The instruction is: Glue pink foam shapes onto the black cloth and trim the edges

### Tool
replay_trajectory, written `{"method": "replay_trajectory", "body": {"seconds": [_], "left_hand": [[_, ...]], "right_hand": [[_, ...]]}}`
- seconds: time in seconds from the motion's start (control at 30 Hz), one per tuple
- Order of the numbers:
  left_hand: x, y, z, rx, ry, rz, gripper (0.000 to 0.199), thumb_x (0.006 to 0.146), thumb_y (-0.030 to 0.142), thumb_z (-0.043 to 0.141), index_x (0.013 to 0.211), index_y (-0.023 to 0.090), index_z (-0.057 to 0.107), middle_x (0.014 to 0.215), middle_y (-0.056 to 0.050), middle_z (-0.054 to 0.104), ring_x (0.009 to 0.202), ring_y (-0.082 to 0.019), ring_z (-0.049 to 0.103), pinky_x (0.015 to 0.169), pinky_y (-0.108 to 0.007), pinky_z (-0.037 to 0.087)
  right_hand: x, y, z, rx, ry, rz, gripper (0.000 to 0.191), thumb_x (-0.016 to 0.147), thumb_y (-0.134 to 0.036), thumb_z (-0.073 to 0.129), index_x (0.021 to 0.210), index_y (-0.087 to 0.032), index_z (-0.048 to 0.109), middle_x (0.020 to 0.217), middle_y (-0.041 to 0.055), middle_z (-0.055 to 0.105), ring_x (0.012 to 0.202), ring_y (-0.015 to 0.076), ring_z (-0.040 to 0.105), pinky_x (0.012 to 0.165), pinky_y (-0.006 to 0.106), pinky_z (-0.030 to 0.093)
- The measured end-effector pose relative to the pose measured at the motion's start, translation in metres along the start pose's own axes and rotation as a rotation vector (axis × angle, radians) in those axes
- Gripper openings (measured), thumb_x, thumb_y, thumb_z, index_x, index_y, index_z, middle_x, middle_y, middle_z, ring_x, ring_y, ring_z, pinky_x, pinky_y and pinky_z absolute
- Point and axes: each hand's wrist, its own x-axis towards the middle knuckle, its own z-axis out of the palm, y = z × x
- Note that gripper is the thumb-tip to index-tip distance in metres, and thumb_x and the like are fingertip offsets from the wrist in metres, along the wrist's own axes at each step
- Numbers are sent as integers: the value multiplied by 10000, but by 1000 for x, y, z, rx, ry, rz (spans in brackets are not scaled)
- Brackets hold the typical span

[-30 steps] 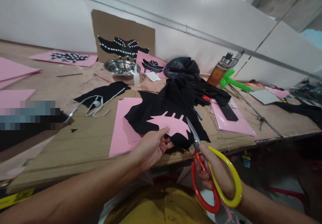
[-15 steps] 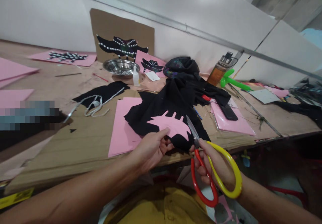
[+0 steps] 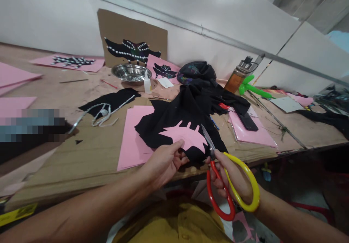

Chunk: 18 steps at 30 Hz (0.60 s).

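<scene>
My left hand [image 3: 169,161] is closed on the black cloth [image 3: 174,106] and the pink paper cutout [image 3: 188,136] lying on it, thumb on top and fingers beneath. The cutout has several pointed prongs along its upper edge. In my right hand [image 3: 234,172] is a pair of scissors [image 3: 211,144] with one red and one yellow handle loop. The blades point up and away, at the right end of the cutout, over the black cloth. Whether they are parted is hard to make out. Pink paper sheets [image 3: 131,137] lie partly under the cloth.
Behind are a metal bowl [image 3: 128,72], a small white bottle [image 3: 147,83] and beaded black shapes against cardboard [image 3: 109,24]. White beaded trim [image 3: 105,115] lies leftward. A phone [image 3: 247,122], an amber bottle [image 3: 234,81] and a green balloon [image 3: 256,89] are to the right.
The scissors' handle loops have shifted slightly up and left, a little closer together. My left hand, the cloth and the cutout stay in nearly the same place.
</scene>
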Motion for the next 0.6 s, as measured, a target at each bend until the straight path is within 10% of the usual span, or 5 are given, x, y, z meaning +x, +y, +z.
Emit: {"method": "replay_trajectory", "body": {"seconds": [0.6], "left_hand": [[0,-1,0,-7,-6,5,189,899,84,558,727,87,637,675,-89,672,531,-125,605,491,-220,505]], "right_hand": [[-5,-3,3,39,-53,1,409,905,-585,462,1002,-196,547,532,-55,474,393,69,366,336,145,253]]}}
